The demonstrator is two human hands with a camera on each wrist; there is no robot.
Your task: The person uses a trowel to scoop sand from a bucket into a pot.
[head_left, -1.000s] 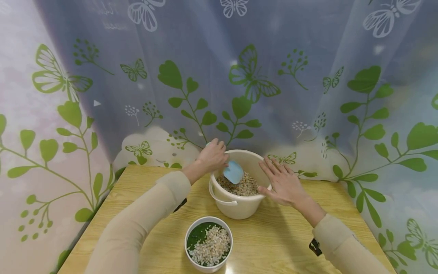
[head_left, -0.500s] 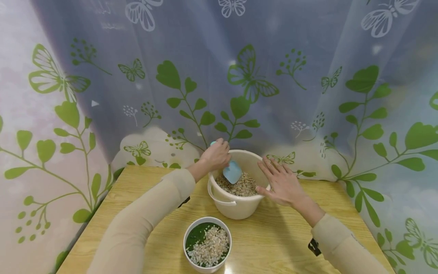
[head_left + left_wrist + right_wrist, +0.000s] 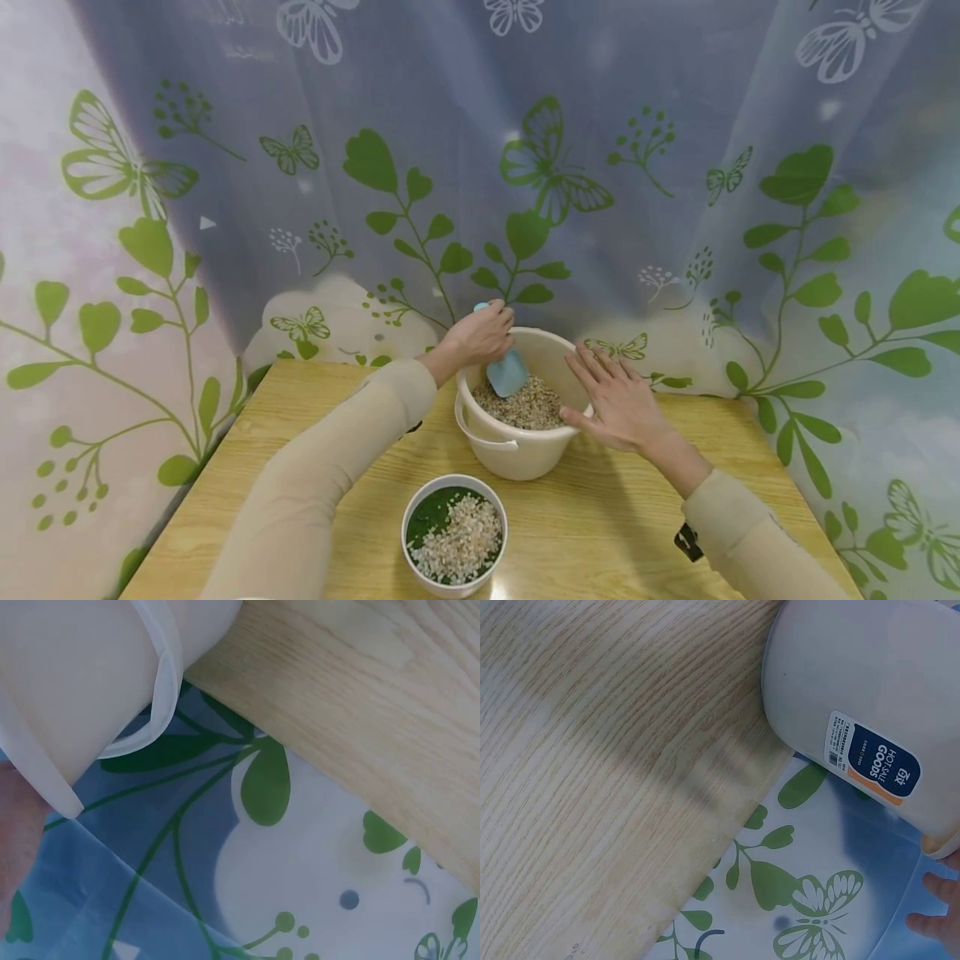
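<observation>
A cream bucket [image 3: 525, 454] with a white handle stands near the back of the table, partly filled with small tan and grey gravel [image 3: 536, 406]. My left hand [image 3: 480, 335], over the bucket's left rim, grips a light blue scoop [image 3: 507, 375] whose blade points down at the gravel. My right hand [image 3: 622, 408] rests with fingers spread on the bucket's right rim. In the left wrist view only the edge of the left hand [image 3: 16, 840] shows beside the rim. The right wrist view shows a few fingertips [image 3: 930, 924] and the bucket's label [image 3: 874, 759].
Closer to me, a white bowl [image 3: 411, 560] with a green inside holds pale gravel [image 3: 465, 537]. The wooden table [image 3: 592, 533] ends just behind the bucket at a curtain [image 3: 420, 100] printed with leaves and butterflies.
My left hand has moved right with the scoop, over the bucket's back left rim, and the scoop's blade stands more upright. The right hand and bucket have stayed in place.
</observation>
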